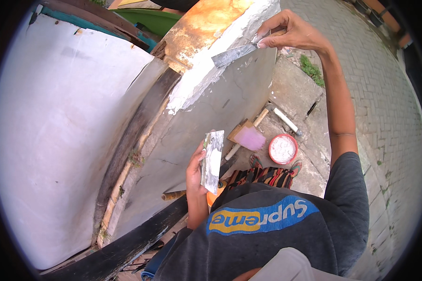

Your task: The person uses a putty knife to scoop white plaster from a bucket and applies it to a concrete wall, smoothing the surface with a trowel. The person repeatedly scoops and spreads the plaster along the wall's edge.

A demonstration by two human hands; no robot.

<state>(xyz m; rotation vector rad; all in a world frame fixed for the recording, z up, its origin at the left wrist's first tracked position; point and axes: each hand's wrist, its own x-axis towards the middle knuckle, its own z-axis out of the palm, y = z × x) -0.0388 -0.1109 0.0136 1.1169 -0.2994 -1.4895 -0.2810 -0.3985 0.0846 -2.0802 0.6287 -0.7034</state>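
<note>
My right hand (pixel 295 33), raised at the upper right, pinches the handle of a putty knife (pixel 233 55). Its wide metal blade lies against the white filler (pixel 192 89) spread along the top edge of a grey wall (pixel 211 107). Lower down, my left hand (pixel 195 171) grips a flat rectangular plate (pixel 213 161) smeared with white paste, held upright apart from the wall. On the ground by my feet stands a small red tub (pixel 283 149) filled with white paste.
A wide brush (pixel 250 138) with pale pink bristles and a white-handled hammer (pixel 286 119) lie at the wall's foot. To the left rise a large white panel (pixel 70 122) and a dark curved beam (pixel 126 154). Paving (pixel 375 89) stretches along the right.
</note>
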